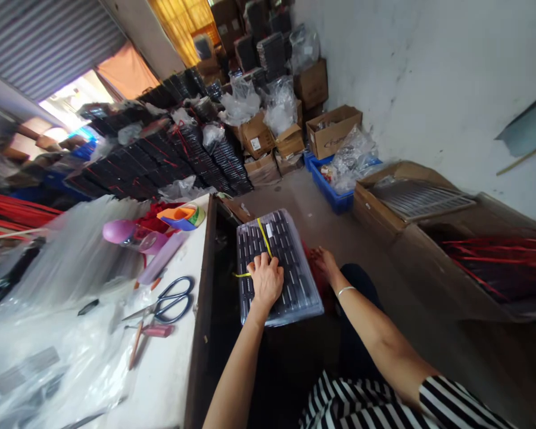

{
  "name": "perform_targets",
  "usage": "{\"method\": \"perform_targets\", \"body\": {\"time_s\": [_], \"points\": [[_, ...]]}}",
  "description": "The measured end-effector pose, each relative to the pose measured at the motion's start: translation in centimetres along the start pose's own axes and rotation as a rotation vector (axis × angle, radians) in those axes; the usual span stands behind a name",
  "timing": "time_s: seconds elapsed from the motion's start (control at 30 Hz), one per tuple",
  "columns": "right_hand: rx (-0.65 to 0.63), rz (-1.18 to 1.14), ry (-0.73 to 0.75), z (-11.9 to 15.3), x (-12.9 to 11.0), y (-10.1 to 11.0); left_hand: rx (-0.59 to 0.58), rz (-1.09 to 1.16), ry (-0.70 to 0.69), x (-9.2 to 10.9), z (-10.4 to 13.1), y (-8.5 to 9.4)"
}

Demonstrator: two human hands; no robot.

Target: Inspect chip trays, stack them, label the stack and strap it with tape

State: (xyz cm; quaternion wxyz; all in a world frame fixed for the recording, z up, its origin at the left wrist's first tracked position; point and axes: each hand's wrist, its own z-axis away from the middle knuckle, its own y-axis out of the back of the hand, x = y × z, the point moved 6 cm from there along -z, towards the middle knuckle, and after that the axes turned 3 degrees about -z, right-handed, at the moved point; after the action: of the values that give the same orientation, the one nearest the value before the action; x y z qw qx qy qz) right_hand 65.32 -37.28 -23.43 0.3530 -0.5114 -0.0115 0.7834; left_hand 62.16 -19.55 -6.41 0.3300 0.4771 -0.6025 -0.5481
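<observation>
Black-and-white striped shirt (361,405), yellow strap (264,237), orange cloth (127,70).

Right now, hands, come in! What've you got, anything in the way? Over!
Left hand on yellow-strapped plastic tray. Right hand beside it, grip unclear. Scissors off left on white tabletop, not blocking.

White table (170,381) left of left hand's fingers (264,260); scissors (154,308) lie nearer them than pink bottle (117,231), clear plastic (83,253).

Apparent packing workshop or storeroom, stacked dark trays (223,158), open cardboard boxes (333,131), roller shutter (53,44), scissors on white worktable (161,381).
</observation>
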Motion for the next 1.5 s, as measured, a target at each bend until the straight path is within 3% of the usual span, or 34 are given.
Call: {"method": "perform_targets", "body": {"time_s": [0.17, 0.4, 0.5, 0.67, 0.83, 0.97, 1.17, 1.27, 1.5], "points": [[-0.096, 0.244, 0.265, 1.2, -4.9, -2.0, 0.039, 0.019, -0.008, 0.0, 0.2, 0.1], [-0.217, 0.494, 0.677, 7.5, -13.8, -5.3, 0.071, 0.079, 0.028, -0.2, 0.6, 0.2], [-0.271, 0.587, 0.772, 10.4, -15.5, -6.8, 0.084, 0.117, 0.064, -0.5, 0.8, 0.2], [-0.281, 0.714, 0.782, 12.6, -14.7, -8.9, 0.082, 0.201, 0.15, -1.2, 1.0, -0.4], [-0.448, 0.961, 0.577, 9.8, -11.9, -13.6, 0.1, 0.335, 0.185, -1.4, 0.9, -0.8], [-0.476, 1.093, 0.362, 7.7, -9.0, -15.8, 0.162, 0.476, 0.225, -2.6, 1.0, -0.8], [-0.387, 1.058, 0.136, 7.1, -5.5, -16.2, 0.256, 0.681, 0.309, -4.7, 1.6, -1.0], [-0.377, 1.012, 0.091, 7.4, -5.3, -16.3, 0.265, 0.716, 0.302, -4.7, 1.7, -1.0], [-0.483, 0.912, 0.039, 9.1, -5.5, -16.5, 0.241, 0.636, 0.239, -3.6, 1.6, -0.6]]}}
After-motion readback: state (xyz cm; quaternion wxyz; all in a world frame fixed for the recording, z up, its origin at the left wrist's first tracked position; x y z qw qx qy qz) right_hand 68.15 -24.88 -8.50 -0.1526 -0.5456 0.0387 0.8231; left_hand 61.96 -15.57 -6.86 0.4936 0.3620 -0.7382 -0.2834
